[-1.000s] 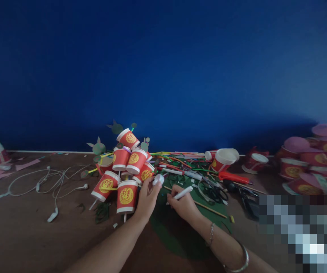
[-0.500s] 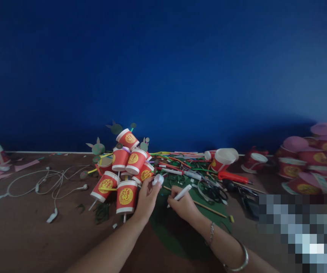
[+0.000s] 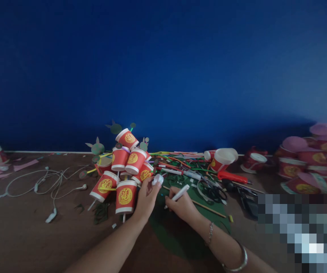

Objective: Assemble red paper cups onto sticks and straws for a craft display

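Fingers of my left hand (image 3: 148, 195) are wrapped round a small white roll (image 3: 157, 179), just right of the stacked red cups. My right hand (image 3: 180, 203) grips a white pen (image 3: 180, 192), tilted with its tip down over a dark green sheet (image 3: 177, 242). A thin wooden stick (image 3: 209, 209) lies on the sheet, partly behind my right hand. The red paper cups (image 3: 126, 197) have yellow emblems and white sticks, and green paper rabbit shapes (image 3: 97, 147) stand among them.
White earphones (image 3: 51, 215) with a looped cable lie at the left. Behind my hands are markers (image 3: 192, 174), coloured strips and scissors (image 3: 219, 192). A red tool (image 3: 231, 176) and more cups (image 3: 223, 159) stand to the right, with a pile of cups (image 3: 291, 168) at the far right.
My right hand and the pen have shifted slightly left. The left hand keeps its hold on the white roll, nearly unmoved.
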Motion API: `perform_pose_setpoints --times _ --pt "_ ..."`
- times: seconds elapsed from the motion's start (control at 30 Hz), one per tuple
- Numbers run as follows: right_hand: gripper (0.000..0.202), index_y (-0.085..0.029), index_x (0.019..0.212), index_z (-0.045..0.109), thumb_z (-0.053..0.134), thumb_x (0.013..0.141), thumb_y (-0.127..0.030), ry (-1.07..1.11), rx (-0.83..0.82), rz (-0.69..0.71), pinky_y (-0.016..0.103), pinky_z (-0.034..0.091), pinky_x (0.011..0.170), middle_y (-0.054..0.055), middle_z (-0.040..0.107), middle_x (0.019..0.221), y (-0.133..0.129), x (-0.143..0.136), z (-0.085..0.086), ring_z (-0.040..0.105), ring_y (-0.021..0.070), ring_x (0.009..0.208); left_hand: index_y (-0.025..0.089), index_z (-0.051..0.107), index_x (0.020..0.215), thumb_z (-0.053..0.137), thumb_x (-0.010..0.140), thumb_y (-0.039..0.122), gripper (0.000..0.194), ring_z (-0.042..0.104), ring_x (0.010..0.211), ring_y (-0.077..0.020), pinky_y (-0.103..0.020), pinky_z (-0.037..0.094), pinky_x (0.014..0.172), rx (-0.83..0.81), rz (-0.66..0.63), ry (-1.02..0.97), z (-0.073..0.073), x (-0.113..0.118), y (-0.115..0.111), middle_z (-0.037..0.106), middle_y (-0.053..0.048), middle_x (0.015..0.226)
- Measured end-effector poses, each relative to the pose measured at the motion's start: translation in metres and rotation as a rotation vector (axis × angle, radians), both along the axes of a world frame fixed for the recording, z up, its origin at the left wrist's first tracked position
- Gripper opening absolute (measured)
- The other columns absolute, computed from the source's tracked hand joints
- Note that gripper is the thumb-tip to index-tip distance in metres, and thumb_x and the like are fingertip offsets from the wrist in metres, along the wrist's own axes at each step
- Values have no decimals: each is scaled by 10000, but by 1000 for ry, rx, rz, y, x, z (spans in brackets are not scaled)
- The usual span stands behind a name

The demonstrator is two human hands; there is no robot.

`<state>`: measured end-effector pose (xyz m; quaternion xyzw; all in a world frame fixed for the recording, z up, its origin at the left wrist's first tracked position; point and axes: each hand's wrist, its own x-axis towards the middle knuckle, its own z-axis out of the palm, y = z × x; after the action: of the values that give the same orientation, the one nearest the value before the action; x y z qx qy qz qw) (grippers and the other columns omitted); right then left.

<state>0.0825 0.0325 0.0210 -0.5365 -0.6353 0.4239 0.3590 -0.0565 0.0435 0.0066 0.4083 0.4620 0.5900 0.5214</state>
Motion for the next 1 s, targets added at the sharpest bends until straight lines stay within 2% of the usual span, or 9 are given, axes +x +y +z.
perform_pose_setpoints --times 0.23,0.4,0.6,0.8,1.0 --pt "213 -213 576 410 557 712 -284 8 11 -30 193 332 423 -53 523 431 1 -2 3 503 109 429 173 585 1041 671 723 434 420 624 982 -246 -384 466 897 7 -10 -23 0 1 0 651 -85 1057" --pt "297 -220 571 382 525 761 -399 169 2 -103 199 321 429 -63 468 390 4 1 4 430 91 393 170 589 1053 681 719 427 431 620 999 -252 -384 463 904 -13 -10 -48 1 0 -1 658 -89 1052" --pt "199 -209 558 391 559 654 -257 137 51 27 187 258 427 -81 370 467 -1 3 5 336 75 449 172 610 1038 703 697 411 427 621 992 -240 -367 465 902 -13 5 -68 4 1 -1 658 -82 1053" --pt "252 -206 513 364 547 680 -251 -31 99 26 201 265 441 -61 396 457 -5 -1 3 350 83 462 170 605 1024 702 688 433 438 621 986 -251 -392 471 901 -8 12 -48 3 0 -1 647 -86 1047" --pt "242 -213 512 357 527 683 -235 -55 100 53 201 266 424 -55 425 446 -6 -1 3 360 88 444 174 607 1012 702 686 437 430 623 975 -245 -378 472 894 -6 12 -55 3 0 -1 644 -82 1045"
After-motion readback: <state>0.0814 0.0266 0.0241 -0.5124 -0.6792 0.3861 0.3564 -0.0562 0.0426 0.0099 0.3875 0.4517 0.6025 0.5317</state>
